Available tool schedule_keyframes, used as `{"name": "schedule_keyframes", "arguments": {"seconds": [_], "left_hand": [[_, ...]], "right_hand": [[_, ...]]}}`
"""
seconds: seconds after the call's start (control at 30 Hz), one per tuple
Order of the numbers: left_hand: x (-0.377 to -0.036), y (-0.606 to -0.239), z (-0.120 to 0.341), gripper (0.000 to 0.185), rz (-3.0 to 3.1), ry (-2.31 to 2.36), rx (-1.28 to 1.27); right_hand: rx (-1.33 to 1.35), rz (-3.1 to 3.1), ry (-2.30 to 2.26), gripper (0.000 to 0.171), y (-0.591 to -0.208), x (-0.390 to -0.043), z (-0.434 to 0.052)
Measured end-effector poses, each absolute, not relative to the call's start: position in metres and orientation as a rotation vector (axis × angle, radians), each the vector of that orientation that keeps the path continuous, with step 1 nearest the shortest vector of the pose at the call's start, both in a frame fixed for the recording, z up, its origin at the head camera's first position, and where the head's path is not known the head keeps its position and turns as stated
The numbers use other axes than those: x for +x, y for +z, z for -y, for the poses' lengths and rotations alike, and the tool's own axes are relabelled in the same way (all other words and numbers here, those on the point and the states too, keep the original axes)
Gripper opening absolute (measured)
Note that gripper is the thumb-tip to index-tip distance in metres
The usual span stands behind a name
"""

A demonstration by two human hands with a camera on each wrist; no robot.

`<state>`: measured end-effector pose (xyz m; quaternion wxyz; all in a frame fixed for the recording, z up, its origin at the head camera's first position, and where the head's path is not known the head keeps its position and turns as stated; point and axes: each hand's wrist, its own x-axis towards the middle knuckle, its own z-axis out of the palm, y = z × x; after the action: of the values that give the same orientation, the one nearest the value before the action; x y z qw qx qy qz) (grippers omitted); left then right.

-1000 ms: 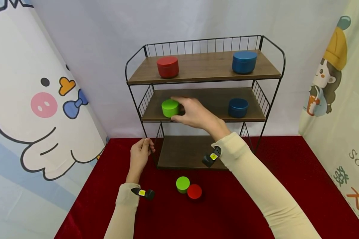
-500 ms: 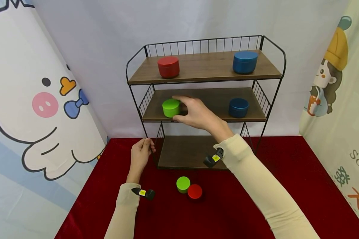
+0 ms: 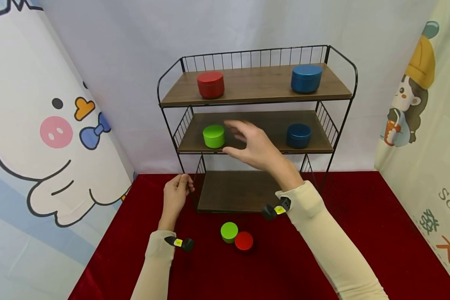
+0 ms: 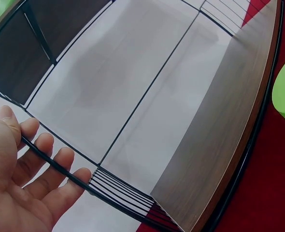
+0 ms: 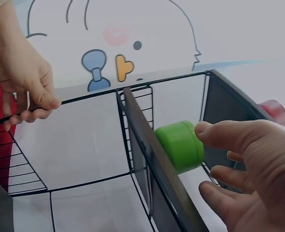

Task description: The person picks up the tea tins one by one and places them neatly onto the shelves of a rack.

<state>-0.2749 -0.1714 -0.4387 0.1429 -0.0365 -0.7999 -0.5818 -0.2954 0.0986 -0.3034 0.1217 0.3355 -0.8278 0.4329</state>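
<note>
A three-tier wire rack (image 3: 255,100) with wooden shelves stands at the back of a red table. A green tin (image 3: 213,136) sits at the left of the middle shelf. My right hand (image 3: 233,138) hovers just right of that tin, fingers spread and a little apart from it; the right wrist view shows the same gap between the hand (image 5: 206,159) and the green tin (image 5: 179,145). My left hand (image 3: 185,183) grips the rack's left front wire upright low down. In the left wrist view its fingers (image 4: 41,162) curl round the black wire.
A red tin (image 3: 210,83) and a blue tin (image 3: 306,78) stand on the top shelf, and another blue tin (image 3: 298,135) sits at the middle shelf's right. A small green tin (image 3: 229,231) and a small red tin (image 3: 243,240) touch on the red tablecloth (image 3: 360,233).
My right hand has let go of the green tin, opened its fingers and drawn back to the right and towards me. The tin stays on the middle shelf. The left hand has not moved.
</note>
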Motion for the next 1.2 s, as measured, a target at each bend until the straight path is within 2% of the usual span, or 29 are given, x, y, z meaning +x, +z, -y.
{"name": "schedule_keyframes", "arguments": {"seconds": [0.4, 0.77, 1.2], "left_hand": [[-0.275, -0.439, 0.172, 0.048, 2.305, -1.649, -0.134], [-0.276, -0.442, 0.172, 0.048, 2.283, -1.688, -0.137], [-0.275, -0.440, 0.172, 0.047, 2.288, -1.648, -0.162]], "right_hand": [[1.035, 2.261, 1.338, 0.067, -0.314, -0.269, -0.108], [1.056, 2.215, 1.371, 0.067, -0.339, -0.246, -0.113], [1.060, 2.247, 1.197, 0.066, -0.393, -0.214, -0.119]]}}
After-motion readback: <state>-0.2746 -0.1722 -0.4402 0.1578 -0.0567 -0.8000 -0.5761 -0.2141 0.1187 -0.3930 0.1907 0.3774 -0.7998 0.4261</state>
